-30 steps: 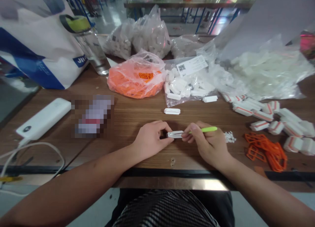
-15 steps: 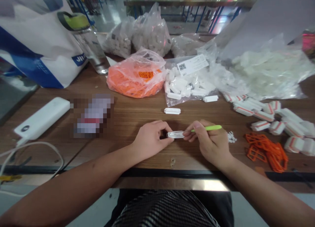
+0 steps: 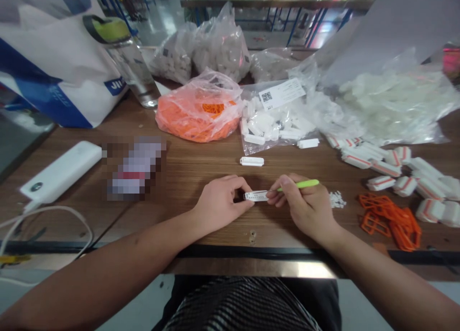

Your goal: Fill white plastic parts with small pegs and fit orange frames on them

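My left hand [image 3: 223, 204] pinches the end of a narrow white plastic strip [image 3: 256, 195] marked with a row of small holes or ticks. My right hand [image 3: 304, 209] grips a slim lime-green tool [image 3: 304, 184] between thumb and fingers. Its thin tip lies over the strip, and the contact point is too small to make out. A small heap of white plastic bits [image 3: 337, 199] lies just right of my right hand. A similar white plastic piece [image 3: 251, 161] rests on the wooden table [image 3: 201, 170] above my hands.
An open bag of white parts [image 3: 269, 125] and an orange-filled bag [image 3: 197, 113] stand beyond my hands. Red-striped white pieces [image 3: 406, 182] and orange plastic frames [image 3: 390, 223] lie right. A white power bank [image 3: 61, 172] with a cable lies left.
The green tool has swung from pointing rightward to a slightly shorter, flatter angle as my right hand shifted a little. My left hand and the strip stay in place.
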`<state>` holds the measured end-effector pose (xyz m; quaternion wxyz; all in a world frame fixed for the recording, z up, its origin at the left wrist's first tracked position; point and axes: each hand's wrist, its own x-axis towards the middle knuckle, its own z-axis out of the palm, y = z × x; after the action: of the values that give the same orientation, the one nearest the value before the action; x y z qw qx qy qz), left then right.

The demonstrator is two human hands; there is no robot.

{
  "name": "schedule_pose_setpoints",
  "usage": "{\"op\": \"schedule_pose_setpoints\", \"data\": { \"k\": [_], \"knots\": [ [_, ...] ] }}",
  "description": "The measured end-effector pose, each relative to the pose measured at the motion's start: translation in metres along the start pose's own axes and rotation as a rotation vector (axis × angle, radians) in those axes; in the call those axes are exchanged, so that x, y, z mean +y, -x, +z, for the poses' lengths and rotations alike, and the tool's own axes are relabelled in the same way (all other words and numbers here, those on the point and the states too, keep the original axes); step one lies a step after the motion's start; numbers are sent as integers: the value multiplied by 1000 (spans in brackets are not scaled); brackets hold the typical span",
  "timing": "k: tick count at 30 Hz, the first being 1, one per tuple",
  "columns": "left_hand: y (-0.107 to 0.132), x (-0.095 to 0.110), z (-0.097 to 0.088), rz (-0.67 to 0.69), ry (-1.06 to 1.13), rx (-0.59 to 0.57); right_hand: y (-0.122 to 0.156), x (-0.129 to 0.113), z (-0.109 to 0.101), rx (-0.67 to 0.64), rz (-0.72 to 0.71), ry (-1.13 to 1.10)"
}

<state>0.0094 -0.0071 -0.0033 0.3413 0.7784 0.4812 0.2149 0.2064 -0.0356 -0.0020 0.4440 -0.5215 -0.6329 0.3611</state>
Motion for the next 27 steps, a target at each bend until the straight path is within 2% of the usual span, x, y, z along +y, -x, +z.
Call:
{"op": "schedule_pose_setpoints", "data": {
  "k": [3, 6, 11, 23, 27],
  "knots": [
    [0, 2, 0, -11, 13, 2, 2, -3, -2, -50, -72, 119],
    [1, 3, 0, -23, 21, 11, 5, -4, -3, -35, -128, 173],
    [0, 3, -1, -20, 6, -1, 7, -2, -2, 82, -28, 1],
    [1, 2, -1, -18, 10, -2, 3, 1, -1, 40, 23, -31],
    [0, 2, -1, -13, 26, 3, 1, -3, -4, -7, -35, 63]
  ]
}}
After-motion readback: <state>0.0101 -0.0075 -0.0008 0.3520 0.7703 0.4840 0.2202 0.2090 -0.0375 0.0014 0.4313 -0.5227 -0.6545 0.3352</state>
